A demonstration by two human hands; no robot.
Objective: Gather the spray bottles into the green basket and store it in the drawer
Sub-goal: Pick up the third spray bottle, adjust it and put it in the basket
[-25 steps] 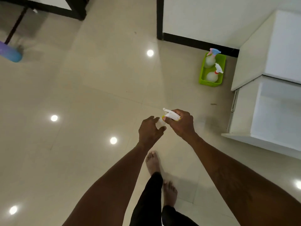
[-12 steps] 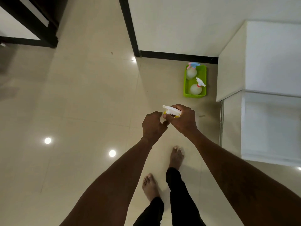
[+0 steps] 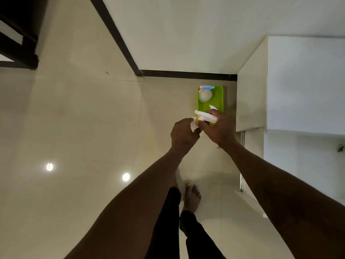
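I had the spray bottle [image 3: 205, 116] in my right hand [image 3: 219, 128], the grip wrapped shut around its neck just under the white trigger head, because that narrow part gave the surest hold while I walked; the body hung below my palm and was mostly hidden, with only a sliver of yellow showing. My left hand [image 3: 183, 134] sat just beside it, fingers loosely curled and the thumb and forefinger touching the nozzle end, holding nothing of its own; I judged it was there to steady or turn the head so the bottle would go down upright. The green basket [image 3: 219, 98] stood on the floor [image 3: 84, 128] in the corner, close against the side of the white cabinet [image 3: 251, 94], handy to the drawer it was meant for. One bottle with a blue and pink head [image 3: 205, 94] stood at its far end, and the white tip of a second bottle [image 3: 212, 107] peeked out from behind my hand. I carried mine high above the near end of the basket, where I could not tell how much room was left.
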